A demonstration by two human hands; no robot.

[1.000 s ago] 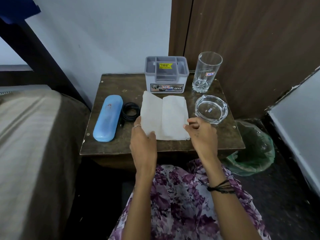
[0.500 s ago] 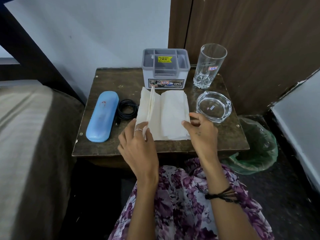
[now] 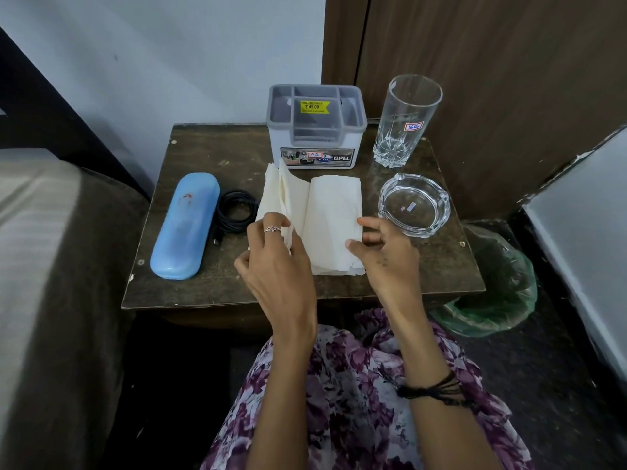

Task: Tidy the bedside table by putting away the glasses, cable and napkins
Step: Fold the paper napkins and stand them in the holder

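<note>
- My left hand (image 3: pixel 274 266) is at the left part of the napkins (image 3: pixel 334 218); its fingers (image 3: pixel 273 222) are curled and pinch a few lifted sheets, which stand up like a page of an open book.
- My right hand (image 3: pixel 386 256) is at the right edge of the same stack. The thumb lies on the top napkin near the front corner, and the other fingers are loosely bent just beside the edge (I cannot tell if they touch the paper).
- The napkins lie in the middle of the desk (image 3: pixel 203 286), just in front of the grey organizer box (image 3: pixel 317 130), which has several open compartments and a yellow price sticker.
- The blue glasses case (image 3: pixel 185 225) lies closed on the left part of the desk, with its long side going from front to back.
- The black cable (image 3: pixel 235 212) is coiled between the case and the napkins, just beside both; its plug end points to the front.
- A tall drinking glass (image 3: pixel 407 120) stands upright at the back right corner, beside the organizer box.
- A glass ashtray (image 3: pixel 414 205) is in front of the tall glass, near my right hand.
- A bin with a green bag (image 3: pixel 498 286) stands on the floor to the right of the desk.
- A bed (image 3: pixel 40 266) is at the left.
</note>
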